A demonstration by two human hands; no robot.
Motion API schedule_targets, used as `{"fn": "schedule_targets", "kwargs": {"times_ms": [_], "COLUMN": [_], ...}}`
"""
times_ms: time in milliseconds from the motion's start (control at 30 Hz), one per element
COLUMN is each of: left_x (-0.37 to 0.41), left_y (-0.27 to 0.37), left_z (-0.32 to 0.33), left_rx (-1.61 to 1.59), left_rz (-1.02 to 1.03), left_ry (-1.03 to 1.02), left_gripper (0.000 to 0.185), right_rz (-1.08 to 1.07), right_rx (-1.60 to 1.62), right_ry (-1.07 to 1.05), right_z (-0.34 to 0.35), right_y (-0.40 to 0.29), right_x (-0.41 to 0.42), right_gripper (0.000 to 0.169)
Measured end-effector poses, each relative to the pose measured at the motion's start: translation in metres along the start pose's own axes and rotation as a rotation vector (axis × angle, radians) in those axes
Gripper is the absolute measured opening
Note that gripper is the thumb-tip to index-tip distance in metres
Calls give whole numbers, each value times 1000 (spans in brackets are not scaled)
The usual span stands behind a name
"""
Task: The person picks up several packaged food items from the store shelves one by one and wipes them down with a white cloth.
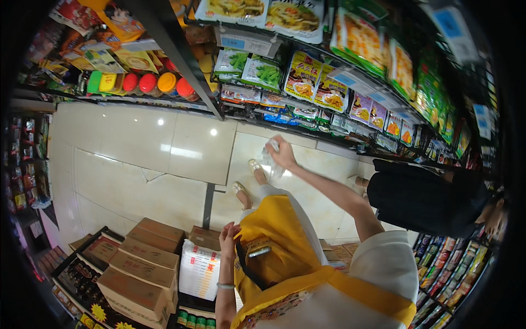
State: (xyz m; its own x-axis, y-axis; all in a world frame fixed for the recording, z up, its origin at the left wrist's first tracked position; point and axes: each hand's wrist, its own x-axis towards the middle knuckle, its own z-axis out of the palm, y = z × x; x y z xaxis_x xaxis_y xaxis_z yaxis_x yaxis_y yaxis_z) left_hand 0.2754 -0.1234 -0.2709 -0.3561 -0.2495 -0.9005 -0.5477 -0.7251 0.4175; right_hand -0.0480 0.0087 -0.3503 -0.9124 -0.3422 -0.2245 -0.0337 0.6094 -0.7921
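Note:
My right hand (283, 154) is closed around a crumpled piece of clear plastic (272, 158), held out over the tiled floor near the food shelves; the plastic is blurred. My left hand (229, 233) hangs beside the yellow apron (279, 234), its fingers bent near a dark strap; I see nothing in it, though the fingers are partly hidden by each other. A phone-like object (259, 252) pokes out of the apron's front pocket.
Shelves of packaged food (316, 82) run along the top and right. Stacked cardboard boxes (135, 283) and a white plastic-wrapped bundle (199, 269) stand at the lower left. A person in dark clothes (423, 197) is at the right, near another product shelf (452, 263).

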Motion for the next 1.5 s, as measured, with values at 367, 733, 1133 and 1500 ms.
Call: {"fn": "schedule_targets", "kwargs": {"times_ms": [367,733,1133,1500], "left_x": [12,-17,-35,-35], "left_y": [64,107,93,92], "left_z": [67,51,67,82], "left_rx": [-322,-204,-399,-453], "left_rz": [138,236,164,235], "left_ry": [-551,-350,-356,-397], "left_gripper": [49,37,26,26], "right_rz": [-276,-62,146,355], "right_rx": [255,277,334,-248], "right_ry": [30,-162,-27,592], "right_z": [12,-72,-139,-213], "right_y": [-193,-156,-65,-31], "right_x": [-201,-201,-95,32], "right_gripper": [49,28,18,33]}}
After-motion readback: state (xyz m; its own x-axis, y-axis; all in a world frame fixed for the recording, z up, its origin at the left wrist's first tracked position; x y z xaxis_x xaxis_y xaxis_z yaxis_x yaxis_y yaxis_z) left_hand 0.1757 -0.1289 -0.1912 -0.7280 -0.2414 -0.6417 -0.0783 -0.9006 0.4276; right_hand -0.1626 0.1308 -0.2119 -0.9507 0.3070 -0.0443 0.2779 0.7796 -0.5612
